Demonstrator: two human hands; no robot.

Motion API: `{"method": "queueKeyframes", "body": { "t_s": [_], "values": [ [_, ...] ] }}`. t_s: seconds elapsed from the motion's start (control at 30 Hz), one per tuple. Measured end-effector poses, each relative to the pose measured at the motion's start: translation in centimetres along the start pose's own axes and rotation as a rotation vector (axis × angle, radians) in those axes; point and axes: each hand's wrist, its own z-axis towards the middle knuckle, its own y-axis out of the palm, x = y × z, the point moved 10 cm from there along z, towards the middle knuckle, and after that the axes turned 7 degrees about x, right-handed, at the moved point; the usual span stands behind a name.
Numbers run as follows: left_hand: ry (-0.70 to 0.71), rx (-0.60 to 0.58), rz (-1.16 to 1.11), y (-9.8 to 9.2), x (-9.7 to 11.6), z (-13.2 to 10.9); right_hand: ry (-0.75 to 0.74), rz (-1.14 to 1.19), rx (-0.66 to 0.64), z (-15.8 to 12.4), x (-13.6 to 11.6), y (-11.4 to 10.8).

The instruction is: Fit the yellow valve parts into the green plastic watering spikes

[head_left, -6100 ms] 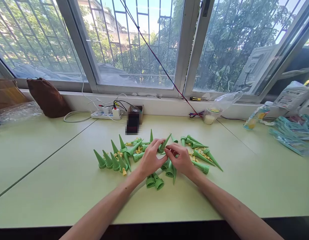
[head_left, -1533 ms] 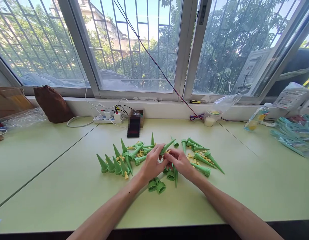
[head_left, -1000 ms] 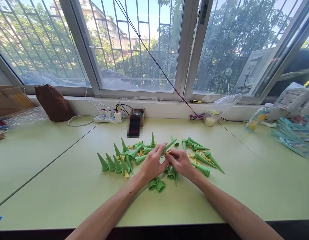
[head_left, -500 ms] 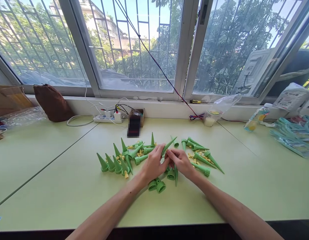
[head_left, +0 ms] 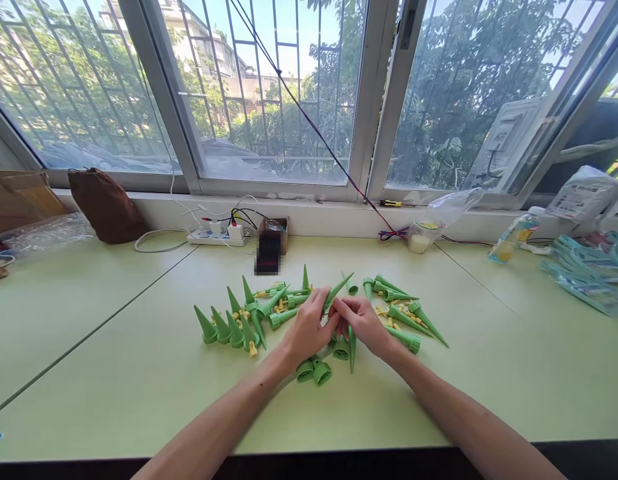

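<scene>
My left hand is closed round a green plastic spike, its tip pointing up and to the right. Against it, my right hand pinches with thumb and fingers at the spike's lower end; whatever small part lies in that pinch is hidden. Below the hands are two green caps and another green spike lying point toward me. Several green spikes stand on their caps to the left, with a yellow nozzle piece in front. More spikes lie to the right among small yellow pieces.
A power strip with cables and a small box are at the back of the table. Further right stand a plastic bag with a cup and a bottle. Teal packages pile at the right, a brown bag at the left.
Both hands stay in the same place on the spike. The right fingers have shifted slightly at its lower end; the yellow bit between them no longer shows.
</scene>
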Motion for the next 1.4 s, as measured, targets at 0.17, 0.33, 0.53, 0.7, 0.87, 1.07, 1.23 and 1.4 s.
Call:
{"method": "queueKeyframes", "body": {
  "t_s": [0.17,0.33,0.53,0.7,0.87,1.07,1.23,1.4],
  "values": [
    [-0.003,-0.029,0.01,0.2,-0.2,0.0,-0.033,-0.057,0.027,-0.1,-0.1,-0.2],
    [-0.003,-0.055,0.025,0.5,-0.3,0.0,-0.103,-0.169,0.048,-0.2,-0.4,-0.5],
    [-0.002,-0.061,0.027,0.5,-0.3,-0.1,-0.137,-0.204,0.06,-0.3,-0.6,-0.6],
    [-0.019,-0.053,0.014,0.6,-0.4,-0.1,-0.131,-0.187,0.071,-0.2,-0.5,-0.7],
    [-0.095,-0.046,-0.08,0.6,-0.9,0.0,-0.176,-0.191,0.062,-0.4,-1.3,-0.5],
    [-0.191,-0.107,-0.356,1.1,-1.6,0.0,-0.22,-0.19,0.033,-0.9,-2.5,0.0],
    [-0.224,-0.121,-0.429,1.3,-1.8,0.0,-0.279,-0.192,0.044,-1.3,-3.4,0.1],
    [-0.232,-0.139,-0.38,1.6,-2.0,-0.3,-0.258,-0.16,0.076,-1.1,-3.1,-0.4]
  ]
}}
